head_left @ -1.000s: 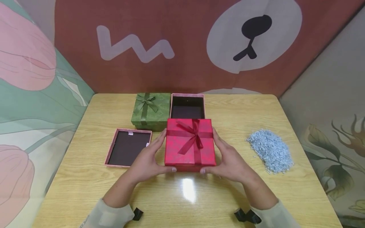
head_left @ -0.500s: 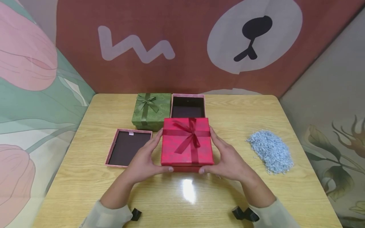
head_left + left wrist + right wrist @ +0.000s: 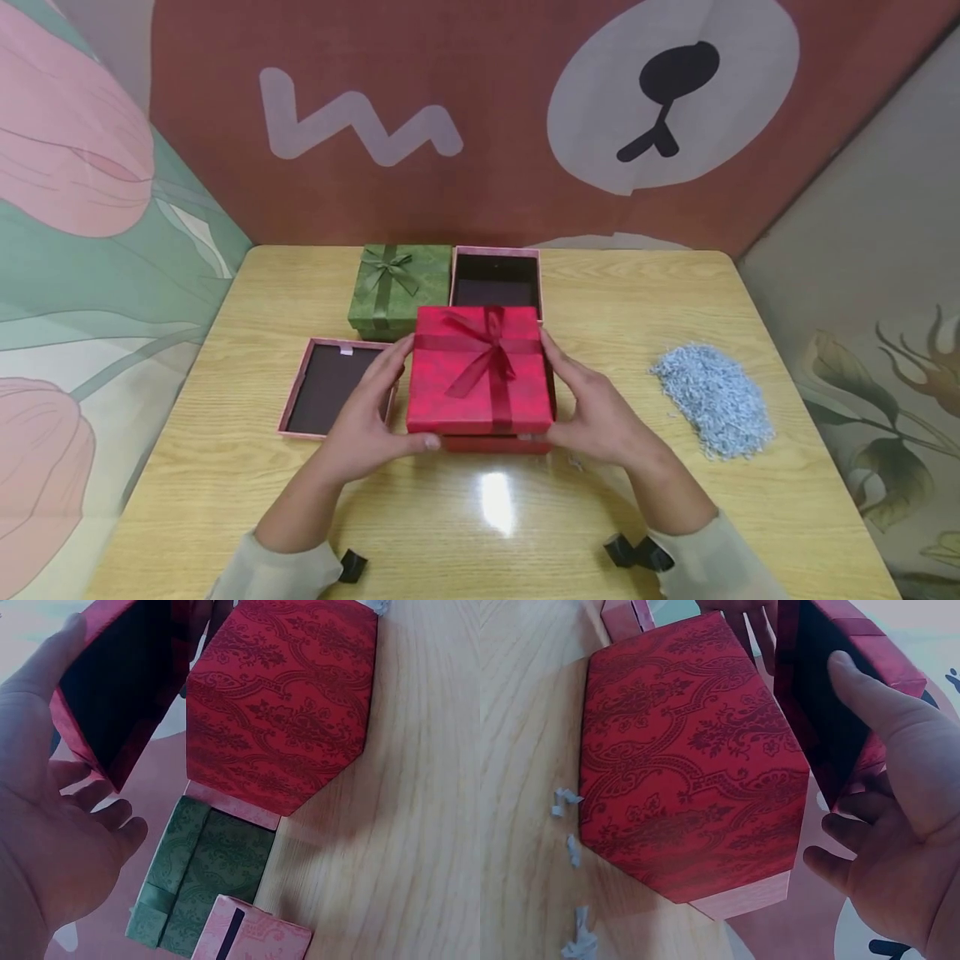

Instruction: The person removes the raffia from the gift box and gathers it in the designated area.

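Note:
Both hands hold a red gift-box lid point(image 3: 457, 408) with a dark red ribbon bow, one at each side. My left hand point(image 3: 360, 437) grips its left edge, thumb along the front. On the right edge, my right hand point(image 3: 596, 412) grips with the thumb at the front corner. The lid is raised off its red patterned box base point(image 3: 495, 445) and shifted left of it. Both wrist views show the lid's dark inside point(image 3: 120, 690) tilted above the base's wall point(image 3: 690, 750). The base stands on the table; its contents are hidden under the lid.
Behind stand a green gift box point(image 3: 420, 287) with a bow and an open pink box point(image 3: 540, 287). An upturned pink lid point(image 3: 326, 396) lies left. Blue shredded paper point(image 3: 712, 400) is heaped at right. Loose paper shreds point(image 3: 574, 851) lie beside the red base.
Both hands have moved left and raised the red lid, and a gap now shows between lid and base at the front right. The other boxes and the shredded paper stay put.

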### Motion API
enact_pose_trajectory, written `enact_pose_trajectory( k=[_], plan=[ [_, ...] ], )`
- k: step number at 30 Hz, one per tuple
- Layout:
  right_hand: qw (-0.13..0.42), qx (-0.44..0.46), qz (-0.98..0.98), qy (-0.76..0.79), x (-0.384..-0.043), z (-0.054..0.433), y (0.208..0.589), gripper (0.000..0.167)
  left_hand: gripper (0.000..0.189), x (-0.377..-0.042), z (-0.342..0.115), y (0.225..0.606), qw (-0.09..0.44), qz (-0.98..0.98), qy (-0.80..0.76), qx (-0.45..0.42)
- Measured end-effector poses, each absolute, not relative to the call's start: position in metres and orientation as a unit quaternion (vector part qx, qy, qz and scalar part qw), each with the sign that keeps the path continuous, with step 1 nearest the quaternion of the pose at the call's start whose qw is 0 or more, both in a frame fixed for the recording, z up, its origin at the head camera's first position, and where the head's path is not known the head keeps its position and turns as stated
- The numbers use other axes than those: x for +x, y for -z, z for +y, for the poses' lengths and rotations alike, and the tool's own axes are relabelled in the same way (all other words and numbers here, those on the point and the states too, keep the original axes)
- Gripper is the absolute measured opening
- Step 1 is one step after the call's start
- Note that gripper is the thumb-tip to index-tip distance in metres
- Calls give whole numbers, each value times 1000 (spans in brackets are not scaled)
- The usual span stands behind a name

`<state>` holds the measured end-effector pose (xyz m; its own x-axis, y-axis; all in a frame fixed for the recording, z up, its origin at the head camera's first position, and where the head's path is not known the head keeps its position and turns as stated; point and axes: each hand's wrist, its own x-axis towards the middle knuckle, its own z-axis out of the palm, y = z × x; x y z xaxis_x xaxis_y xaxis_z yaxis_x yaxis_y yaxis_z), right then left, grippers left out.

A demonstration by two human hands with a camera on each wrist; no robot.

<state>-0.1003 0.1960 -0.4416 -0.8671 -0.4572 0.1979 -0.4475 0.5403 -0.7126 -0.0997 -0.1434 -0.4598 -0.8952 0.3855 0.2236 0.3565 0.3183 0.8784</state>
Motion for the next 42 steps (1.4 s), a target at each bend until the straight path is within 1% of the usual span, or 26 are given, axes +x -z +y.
enact_pose_trajectory(
  k=[6,11,17,22,26,31,32,33,35,38,42],
  plan=[
    [-49,-302,863,403,-109,192,442,103,118,-101,-152,462,-20,790,-560,248],
    [-72,-299,863,401,-112,187,441,83,115,-100,-159,463,-37,775,-577,254],
    [-82,-284,867,402,-114,181,440,74,116,-99,-166,466,-66,749,-600,274],
    [-94,-279,865,407,-116,174,438,68,114,-98,-173,466,-75,721,-624,292],
    [-100,-268,858,426,-118,167,435,62,102,-96,-179,466,-93,716,-625,298],
    [-119,-274,842,449,-119,158,434,52,70,-93,-184,463,-107,722,-614,300],
    [-124,-277,839,452,-120,156,434,49,68,-92,-184,462,-104,725,-614,295],
    [-127,-278,836,456,-120,154,433,46,68,-91,-185,462,-101,727,-614,288],
    [-136,-279,831,462,-120,151,432,38,77,-88,-186,461,-92,734,-615,273],
    [-132,-271,829,471,-120,146,431,33,87,-86,-187,461,-87,736,-618,262],
    [-104,-249,844,464,-119,138,427,43,88,-86,-189,462,-107,727,-618,280]
  ],
)
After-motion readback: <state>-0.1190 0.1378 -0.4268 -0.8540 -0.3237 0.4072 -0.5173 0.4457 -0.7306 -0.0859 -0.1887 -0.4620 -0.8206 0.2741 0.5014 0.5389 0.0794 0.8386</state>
